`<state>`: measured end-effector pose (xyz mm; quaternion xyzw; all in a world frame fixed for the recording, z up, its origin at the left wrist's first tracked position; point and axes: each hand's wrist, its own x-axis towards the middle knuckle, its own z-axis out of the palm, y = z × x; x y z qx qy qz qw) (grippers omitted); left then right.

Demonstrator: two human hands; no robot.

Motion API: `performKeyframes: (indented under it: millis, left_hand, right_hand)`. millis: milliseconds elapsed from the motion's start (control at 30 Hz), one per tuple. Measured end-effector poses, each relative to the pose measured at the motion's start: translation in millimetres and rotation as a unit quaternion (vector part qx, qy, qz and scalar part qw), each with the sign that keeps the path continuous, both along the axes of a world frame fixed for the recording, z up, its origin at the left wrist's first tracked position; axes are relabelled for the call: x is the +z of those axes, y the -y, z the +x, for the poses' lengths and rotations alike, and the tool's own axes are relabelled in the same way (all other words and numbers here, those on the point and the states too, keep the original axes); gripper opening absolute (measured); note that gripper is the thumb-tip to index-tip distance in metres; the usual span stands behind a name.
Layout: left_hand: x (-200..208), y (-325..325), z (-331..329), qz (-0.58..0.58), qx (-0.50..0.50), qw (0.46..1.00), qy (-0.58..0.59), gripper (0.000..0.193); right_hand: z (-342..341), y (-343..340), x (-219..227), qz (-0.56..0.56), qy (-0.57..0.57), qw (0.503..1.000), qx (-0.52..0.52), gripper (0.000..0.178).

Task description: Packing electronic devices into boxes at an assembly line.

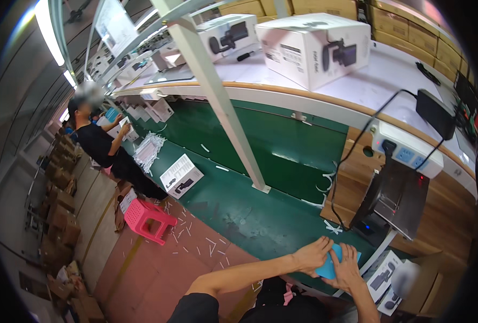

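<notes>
At the near right end of the green workbench (pixel 239 215), both my hands are on a flat light-blue piece (pixel 329 268), which could be folded card or a small box. My left hand (pixel 313 256) grips its left edge with bent fingers. On its right side, my right hand (pixel 348 270) has its fingers curled over the top. Parts of the piece are hidden under my fingers. White paper strips (pixel 333 227) lie on the bench just beyond my hands.
A black device (pixel 395 202) and a power strip (pixel 408 148) stand ahead right. White printed boxes (pixel 381 277) sit in a carton beside my right arm. Another white box (pixel 181 176) lies left on the bench. A pink stool (pixel 147 218) and a person (pixel 101 140) are farther left.
</notes>
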<state>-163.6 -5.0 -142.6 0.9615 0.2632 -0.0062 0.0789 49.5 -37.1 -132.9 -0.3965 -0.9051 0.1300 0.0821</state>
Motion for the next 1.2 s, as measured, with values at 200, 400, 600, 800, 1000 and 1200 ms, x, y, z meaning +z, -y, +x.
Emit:
performKeyframes:
  millis: [200,400,600,800,1000,1200]
  left_hand:
    - [15.7,-3.5,9.6,0.014,-0.038,0.999,0.029,0.077]
    - [-8.8,-5.0,6.8,-0.003,-0.030,0.998,0.054,0.086]
    - [-12.8,-3.6,10.3,0.028,-0.022,0.995,0.088,0.080]
    - [30.2,1.5,-34.5,-0.092,0.143,0.942,0.288,0.081]
    - [11.4,58.2,-87.9,-0.422,0.390,0.693,0.436,0.116]
    - [43.3,29.7,-38.0,-0.392,0.332,0.709,0.483,0.111]
  right_hand:
    - [29.6,2.1,3.2,-0.008,0.032,0.999,-0.019,0.100]
    - [27.3,3.1,0.3,-0.024,0.050,0.998,-0.027,0.101]
    - [-10.8,2.1,8.7,0.024,0.089,0.996,-0.002,0.102]
    - [1.0,1.3,-0.6,-0.029,-0.055,0.991,-0.115,0.106]
    - [29.2,36.7,21.4,-0.323,-0.673,0.589,-0.311,0.099]
    - [30.4,73.4,-56.6,-0.356,-0.691,0.497,-0.385,0.075]
